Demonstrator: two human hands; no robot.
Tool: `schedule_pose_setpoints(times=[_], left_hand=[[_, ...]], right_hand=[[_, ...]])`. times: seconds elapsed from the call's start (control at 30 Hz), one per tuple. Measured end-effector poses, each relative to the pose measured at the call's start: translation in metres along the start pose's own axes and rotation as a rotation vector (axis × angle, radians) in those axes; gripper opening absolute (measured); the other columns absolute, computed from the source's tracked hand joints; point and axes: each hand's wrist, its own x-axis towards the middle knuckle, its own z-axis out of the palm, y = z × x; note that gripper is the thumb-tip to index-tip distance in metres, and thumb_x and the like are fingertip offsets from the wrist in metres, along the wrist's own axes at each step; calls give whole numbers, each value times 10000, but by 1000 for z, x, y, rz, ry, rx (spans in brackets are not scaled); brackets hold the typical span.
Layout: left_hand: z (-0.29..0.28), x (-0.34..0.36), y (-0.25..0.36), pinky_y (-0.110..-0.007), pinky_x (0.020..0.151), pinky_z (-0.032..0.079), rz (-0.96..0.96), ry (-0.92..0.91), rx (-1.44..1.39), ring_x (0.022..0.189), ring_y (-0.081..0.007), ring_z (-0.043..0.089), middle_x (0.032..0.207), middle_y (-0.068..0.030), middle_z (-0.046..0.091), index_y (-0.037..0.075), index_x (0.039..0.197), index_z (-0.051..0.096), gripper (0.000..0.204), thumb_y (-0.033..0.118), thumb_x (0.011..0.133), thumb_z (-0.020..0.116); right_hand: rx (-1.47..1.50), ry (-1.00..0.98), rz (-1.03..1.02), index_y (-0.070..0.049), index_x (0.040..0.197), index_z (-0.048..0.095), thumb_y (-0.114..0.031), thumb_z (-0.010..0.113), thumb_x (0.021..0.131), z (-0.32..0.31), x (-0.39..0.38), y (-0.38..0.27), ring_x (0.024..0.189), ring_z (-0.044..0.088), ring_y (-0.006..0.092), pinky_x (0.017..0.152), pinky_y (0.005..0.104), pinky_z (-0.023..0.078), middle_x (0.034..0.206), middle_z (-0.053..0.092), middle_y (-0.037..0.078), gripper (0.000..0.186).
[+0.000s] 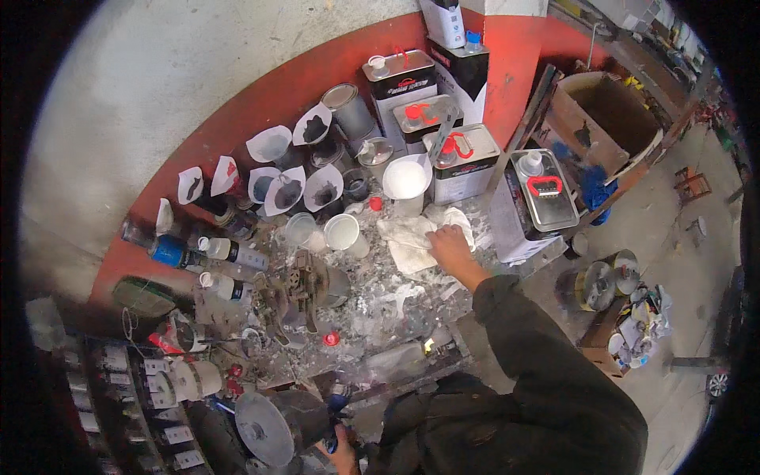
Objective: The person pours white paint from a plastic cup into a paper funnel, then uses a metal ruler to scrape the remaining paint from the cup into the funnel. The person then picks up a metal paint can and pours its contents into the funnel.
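My right hand [451, 252] reaches across the spattered workbench [372, 297], its fingers closed on a crumpled white cloth [405, 240]. Just behind the cloth stands a cup of white liquid [407, 180] with a white paper collar. At the lower edge, my left hand [342, 453] is closed around a spray gun [273, 427] that has a large grey lidded cup and blue-black parts. Part of this hand is cut off by the frame. Left of the cloth sits another cup of white paint [342, 233]. A red cap [331, 339] lies on the bench.
Metal solvent cans [467, 158] line the back and right of the bench. Several cups with paper strainers [285, 191] and white-capped bottles [233, 252] crowd the left. A clamp-like metal stand [305, 293] rises mid-left. Cardboard boxes [606, 119] and tins [598, 285] stand beyond the right edge.
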Motion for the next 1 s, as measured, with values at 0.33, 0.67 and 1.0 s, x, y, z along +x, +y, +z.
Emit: schedule_pose_setpoints(times=[0.33,0.67,1.0], left_hand=[[35,-52,125,-324,529,430,-52,-27,-738,596,-139,530,782,-44,597,16,1047,598,195,106,955,744],[59,-20,183,-323,640,525,206,-200,-347,743,-157,631,904,-56,668,19,1140,605,275,154,947,747],[72,-47,235,-271,492,402,104,-355,-583,572,-80,545,747,-17,627,38,1031,633,115,111,979,704]], right_hand=[[1147,-40,16,-19,913,726,-105,756,837,-83,-63,-31,1012,667,228,896,341,506,1052,702,100,119],[1443,240,-463,-58,1211,606,-210,772,860,-213,-91,-187,1362,500,434,1127,505,400,1464,505,235,417],[1492,206,-307,-62,1583,291,-284,833,765,-207,-54,-217,1357,507,371,1133,394,394,1509,468,193,1006]])
